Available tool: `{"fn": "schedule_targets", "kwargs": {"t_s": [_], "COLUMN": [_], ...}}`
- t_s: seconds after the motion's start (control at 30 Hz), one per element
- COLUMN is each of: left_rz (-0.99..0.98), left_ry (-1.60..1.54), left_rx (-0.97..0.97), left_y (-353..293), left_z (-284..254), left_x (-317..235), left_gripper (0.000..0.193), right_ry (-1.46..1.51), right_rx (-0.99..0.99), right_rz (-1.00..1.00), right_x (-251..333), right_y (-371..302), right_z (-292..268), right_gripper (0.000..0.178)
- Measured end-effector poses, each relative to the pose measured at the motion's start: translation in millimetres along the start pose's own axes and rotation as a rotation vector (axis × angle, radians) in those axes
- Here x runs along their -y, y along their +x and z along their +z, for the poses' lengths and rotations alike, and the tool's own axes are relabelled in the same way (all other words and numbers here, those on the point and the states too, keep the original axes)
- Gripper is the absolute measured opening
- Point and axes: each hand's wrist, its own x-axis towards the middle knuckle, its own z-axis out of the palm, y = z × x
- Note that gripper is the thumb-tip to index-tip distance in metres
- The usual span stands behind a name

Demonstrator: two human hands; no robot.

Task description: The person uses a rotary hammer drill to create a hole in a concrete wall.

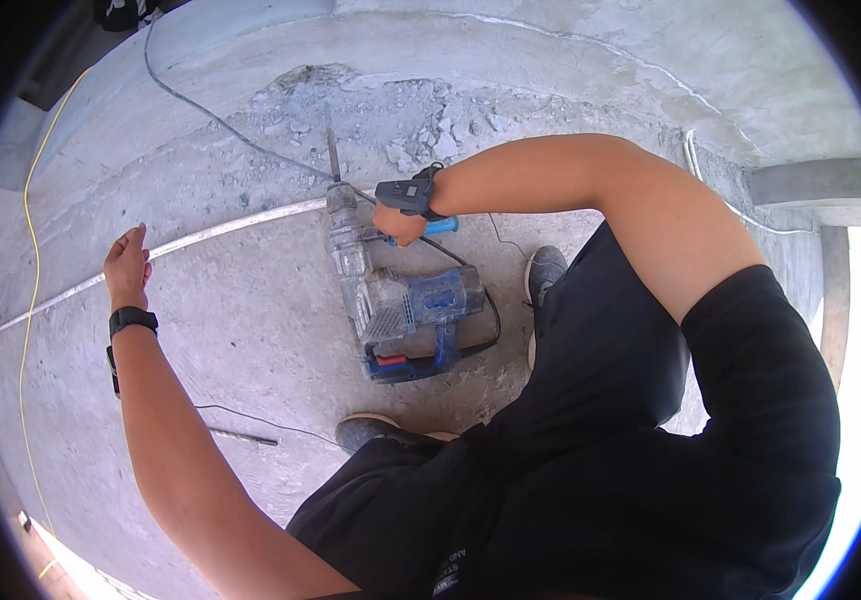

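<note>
A blue and grey demolition hammer (391,300) lies on its side on the dusty concrete floor, its long steel chisel (333,150) pointing away from me toward broken concrete. My right hand (401,224) is closed at the tool's front, over the blue side handle (439,226) and the dark power cord (251,147). The back of that hand hides what the fingers grip. My left hand (128,270) is raised above a long white strip (191,238), its fingers pressed together at the tips. Anything between them is too small to make out.
Concrete rubble (421,130) lies along the foot of the wall. A yellow cord (28,210) runs down the left side. A dark drill bit (244,437) and a thin cable (281,421) are near my left shoe (366,430). White cables (693,155) hang at the right.
</note>
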Motion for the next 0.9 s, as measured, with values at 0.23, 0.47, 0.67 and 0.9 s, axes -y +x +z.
{"fn": "schedule_targets", "kwargs": {"t_s": [0.23, 0.47, 0.67, 0.9], "left_rz": [-0.014, -0.008, -0.007, -0.008], "left_ry": [-0.004, -0.017, -0.012, -0.009], "left_rx": [-0.007, 0.008, 0.005, -0.005], "left_y": [-2, -3, -2, -2], "left_z": [-7, -2, -2, -4], "left_x": [4, 0, 3, 6], "left_gripper": [0.028, 0.030, 0.029, 0.027], "right_ry": [-0.026, -0.021, -0.020, -0.008], "right_rx": [0.038, 0.053, 0.039, 0.066], "right_rz": [0.030, 0.043, 0.027, 0.028], "right_x": [19, 20, 18, 19], "right_y": [-20, -25, -24, -24], "right_z": [-29, -31, -28, -32], "right_gripper": [0.038, 0.039, 0.040, 0.041]}}
